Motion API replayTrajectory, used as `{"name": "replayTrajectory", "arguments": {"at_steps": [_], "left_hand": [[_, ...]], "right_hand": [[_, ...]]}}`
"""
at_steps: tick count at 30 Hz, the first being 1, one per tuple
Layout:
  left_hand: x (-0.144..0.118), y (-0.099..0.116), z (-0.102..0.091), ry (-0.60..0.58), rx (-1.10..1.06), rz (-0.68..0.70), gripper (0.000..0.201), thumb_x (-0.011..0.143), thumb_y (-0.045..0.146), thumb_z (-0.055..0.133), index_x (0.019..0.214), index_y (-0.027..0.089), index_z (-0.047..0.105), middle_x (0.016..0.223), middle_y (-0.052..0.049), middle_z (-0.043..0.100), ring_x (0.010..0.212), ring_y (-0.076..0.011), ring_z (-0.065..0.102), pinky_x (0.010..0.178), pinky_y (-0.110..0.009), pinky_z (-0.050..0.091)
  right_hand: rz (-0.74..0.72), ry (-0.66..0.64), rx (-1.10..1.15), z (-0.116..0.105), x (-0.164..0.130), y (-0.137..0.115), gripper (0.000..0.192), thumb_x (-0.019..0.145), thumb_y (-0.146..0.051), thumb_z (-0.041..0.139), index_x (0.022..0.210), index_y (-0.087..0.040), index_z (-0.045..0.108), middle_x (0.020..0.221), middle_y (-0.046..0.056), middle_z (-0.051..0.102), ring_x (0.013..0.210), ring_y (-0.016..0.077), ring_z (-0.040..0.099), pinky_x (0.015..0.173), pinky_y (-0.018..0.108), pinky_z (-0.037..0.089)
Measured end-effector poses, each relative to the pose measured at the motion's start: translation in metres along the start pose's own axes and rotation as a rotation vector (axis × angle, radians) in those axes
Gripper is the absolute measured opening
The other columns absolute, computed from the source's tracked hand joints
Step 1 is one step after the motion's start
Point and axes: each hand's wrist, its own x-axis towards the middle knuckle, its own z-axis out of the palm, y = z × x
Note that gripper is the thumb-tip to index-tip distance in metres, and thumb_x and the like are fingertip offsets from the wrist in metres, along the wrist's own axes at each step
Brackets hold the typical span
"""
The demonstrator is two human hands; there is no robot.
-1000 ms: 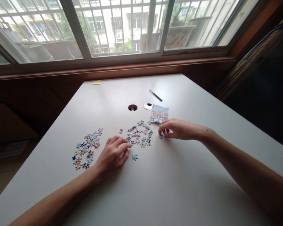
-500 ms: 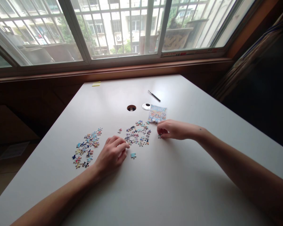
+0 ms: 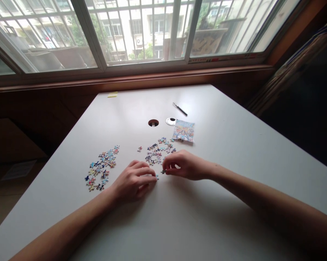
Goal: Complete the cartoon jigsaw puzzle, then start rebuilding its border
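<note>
Well inside table edges, right fingers pinch puzzle piece.

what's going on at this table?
A person is handling jigsaw pieces at a white table. The right hand holds a small puzzle piece at its fingertips, and the left hand is at a light-blue piece mostly hidden by its fingers. The two pieces are close but apart. Loose pieces lie in two clusters, a left cluster and a middle cluster, with a printed packet and a pen farther back.
</note>
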Motion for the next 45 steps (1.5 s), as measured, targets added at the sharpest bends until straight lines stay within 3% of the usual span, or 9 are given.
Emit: {"name": "replayTrajectory", "arguments": {"at_steps": [4,8,19,25,36,40,45], "left_hand": [[0.002,0.001,-0.001,0.017,0.009,0.020,0.027,0.086,0.010,0.054,0.105,0.024,0.067,0.105,-0.003,0.073,0.099,-0.0184,0.063,0.092,-0.036,0.044],[0.002,0.001,-0.001,0.012,0.017,0.011,0.026,0.086,0.011,0.055,0.105,0.025,0.068,0.104,-0.003,0.073,0.097,-0.0175,0.063,0.091,-0.035,0.044],[0.001,0.000,0.001,0.001,0.013,0.014,0.027,0.087,0.011,0.054,0.107,0.025,0.067,0.106,-0.004,0.072,0.097,-0.0183,0.063,0.092,-0.036,0.044],[0.001,-0.001,0.002,-0.008,0.016,0.015,0.027,0.087,0.013,0.053,0.107,0.025,0.066,0.106,-0.004,0.072,0.096,-0.0185,0.063,0.091,-0.036,0.044],[0.001,-0.001,0.003,-0.077,0.018,0.028,0.043,0.081,0.008,0.052,0.121,0.022,0.060,0.112,-0.007,0.068,0.100,-0.0226,0.059,0.093,-0.040,0.042],[0.003,-0.001,0.001,-0.086,0.010,0.014,0.041,0.082,0.008,0.050,0.120,0.021,0.059,0.111,-0.008,0.067,0.100,-0.0228,0.058,0.093,-0.040,0.041],[0.005,-0.001,-0.001,-0.109,-0.019,-0.014,0.035,0.086,0.009,0.048,0.117,0.021,0.058,0.111,-0.008,0.065,0.100,-0.0222,0.058,0.095,-0.040,0.040]], "right_hand": [[-0.083,0.099,-0.045,0.030,0.002,0.002,0.007,0.082,-0.011,0.062,0.080,-0.017,0.065,0.071,-0.001,0.059,0.061,0.0092,0.051,0.059,0.020,0.041],[-0.085,0.175,-0.085,0.041,0.000,0.006,0.007,0.083,-0.013,0.061,0.078,-0.017,0.061,0.073,0.000,0.059,0.064,0.0104,0.050,0.061,0.021,0.041],[-0.101,0.106,-0.272,0.045,-0.004,0.003,0.016,0.090,-0.014,0.052,0.077,-0.018,0.060,0.075,0.002,0.056,0.066,0.0126,0.048,0.061,0.023,0.037],[-0.131,0.169,-0.402,0.045,-0.003,0.001,0.019,0.093,-0.017,0.051,0.076,-0.019,0.060,0.069,0.002,0.060,0.065,0.0147,0.049,0.070,0.029,0.038],[-0.133,0.170,-0.359,0.041,-0.003,0.001,0.018,0.093,-0.020,0.053,0.080,-0.020,0.065,0.069,0.002,0.065,0.067,0.0150,0.055,0.073,0.030,0.038],[-0.205,0.335,-0.291,0.029,-0.002,0.008,0.014,0.090,-0.022,0.056,0.081,-0.019,0.067,0.061,0.000,0.059,0.060,0.0137,0.050,0.072,0.031,0.040],[0.052,0.587,-0.081,0.019,-0.002,0.022,0.016,0.090,-0.023,0.055,0.079,-0.018,0.065,0.062,-0.001,0.055,0.054,0.0116,0.042,0.056,0.026,0.037]]}}
